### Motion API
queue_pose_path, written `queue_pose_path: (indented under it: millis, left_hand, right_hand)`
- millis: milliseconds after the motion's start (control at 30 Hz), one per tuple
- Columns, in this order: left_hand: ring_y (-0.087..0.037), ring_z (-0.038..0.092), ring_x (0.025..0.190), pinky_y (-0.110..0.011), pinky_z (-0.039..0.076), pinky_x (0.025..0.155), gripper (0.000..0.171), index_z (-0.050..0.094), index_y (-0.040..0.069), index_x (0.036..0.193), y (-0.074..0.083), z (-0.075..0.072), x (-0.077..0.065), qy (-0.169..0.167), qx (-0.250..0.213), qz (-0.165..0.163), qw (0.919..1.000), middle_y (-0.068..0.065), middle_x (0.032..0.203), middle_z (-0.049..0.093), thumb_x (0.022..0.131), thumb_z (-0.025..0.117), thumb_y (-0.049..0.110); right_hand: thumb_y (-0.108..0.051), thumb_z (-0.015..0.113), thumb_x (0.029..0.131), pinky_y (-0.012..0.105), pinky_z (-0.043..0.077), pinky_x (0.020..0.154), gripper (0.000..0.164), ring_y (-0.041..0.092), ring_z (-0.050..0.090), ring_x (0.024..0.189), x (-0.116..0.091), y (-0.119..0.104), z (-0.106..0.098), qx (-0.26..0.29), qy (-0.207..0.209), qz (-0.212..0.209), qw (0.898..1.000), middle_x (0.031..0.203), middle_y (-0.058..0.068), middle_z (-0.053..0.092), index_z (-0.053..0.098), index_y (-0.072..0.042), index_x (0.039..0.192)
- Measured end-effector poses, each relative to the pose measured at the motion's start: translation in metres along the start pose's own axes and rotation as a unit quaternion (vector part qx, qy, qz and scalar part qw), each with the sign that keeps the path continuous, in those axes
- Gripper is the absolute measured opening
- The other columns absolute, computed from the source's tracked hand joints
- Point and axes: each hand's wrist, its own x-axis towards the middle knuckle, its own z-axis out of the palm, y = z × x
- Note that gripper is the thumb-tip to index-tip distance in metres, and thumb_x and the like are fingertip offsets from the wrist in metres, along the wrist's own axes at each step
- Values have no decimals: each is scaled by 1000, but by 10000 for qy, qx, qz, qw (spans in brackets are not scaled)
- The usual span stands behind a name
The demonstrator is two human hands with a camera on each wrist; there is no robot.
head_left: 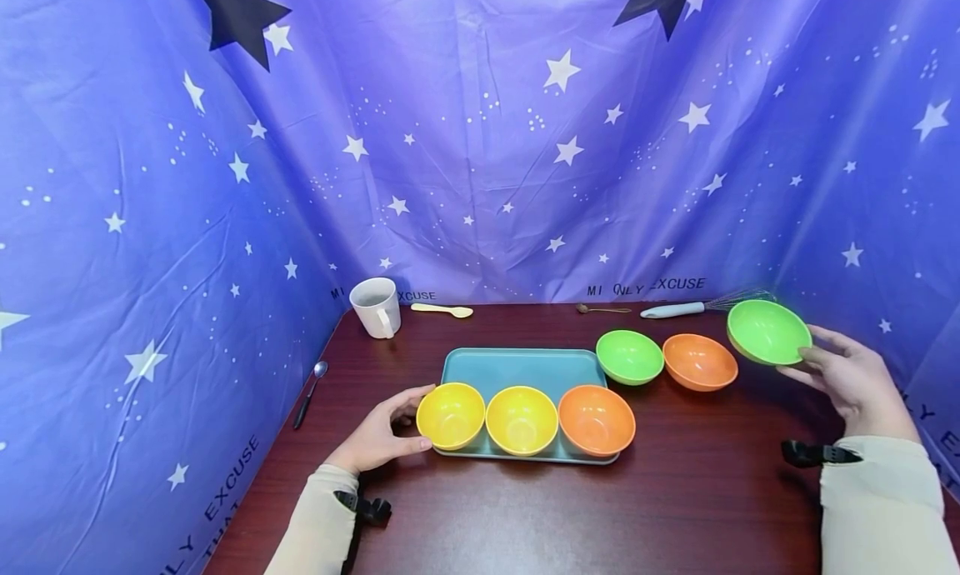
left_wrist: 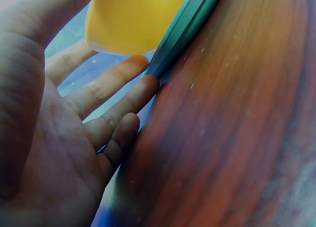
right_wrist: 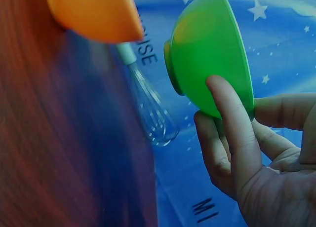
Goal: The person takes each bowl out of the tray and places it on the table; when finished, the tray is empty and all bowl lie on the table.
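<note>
My right hand (head_left: 855, 379) pinches the rim of a green bowl (head_left: 768, 332) and holds it tilted above the table's right side. In the right wrist view this green bowl (right_wrist: 210, 54) shows its outer wall and foot. My left hand (head_left: 382, 432) is spread at the left side of a yellow bowl (head_left: 450, 417), fingertips close to its wall; whether they touch is unclear. That bowl stands on a teal tray (head_left: 517, 360), in a row with a second yellow bowl (head_left: 522, 421) and an orange bowl (head_left: 597, 421). Another green bowl (head_left: 630, 358) and orange bowl (head_left: 701, 362) are right of the tray.
A whisk (head_left: 675, 310) lies at the back right, beside a small brown spoon (head_left: 600, 309). Along the back left are a cream spoon (head_left: 442, 310) and a white mug (head_left: 377, 308). A black-handled spoon (head_left: 309, 396) lies near the left edge. Star-patterned cloth (head_left: 465, 142) encloses the table.
</note>
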Motion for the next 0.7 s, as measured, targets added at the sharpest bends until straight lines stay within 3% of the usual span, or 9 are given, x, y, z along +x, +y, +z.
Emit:
queue_pose_path:
  millis: [100,333,500,633,700]
  left_hand:
    - [-20,63,117,-36,51,99,82,47,25,158,0,0,0,-3,15,-41,10000,8,132,66,87,87,28]
    - [-20,63,118,-37,51,99,81,47,24,158,-1,0,0,-6,-5,-5,10000,7,132,66,87,87,28]
    - [-21,63,117,-37,51,99,81,47,24,158,-2,0,0,-7,-8,-8,10000,7,131,67,88,87,27]
    - [-21,63,117,-37,51,99,81,47,25,158,-2,0,0,-10,-24,11,10000,7,131,67,88,87,26]
    - [-21,63,117,-37,51,99,80,47,26,157,-2,0,1,-11,-34,27,10000,7,131,67,87,87,26]
  right_hand:
    - [3,52,105,36,62,72,77,9,76,81,2,6,-6,-179,151,35,9997,97,-20,67,5,1,166]
    - [1,51,105,34,62,71,75,10,76,77,4,16,-16,-497,466,303,9972,94,-23,63,9,-2,167]
    - [2,52,103,35,61,76,77,9,75,78,3,18,-19,-569,577,478,9956,113,-8,55,7,-2,167]
    - [3,50,103,33,62,74,75,4,72,79,4,21,-20,-736,576,428,9947,107,-11,55,7,3,165]
    - [2,48,103,34,62,75,74,4,72,78,5,22,-21,-853,621,465,9933,109,-3,58,7,4,165]
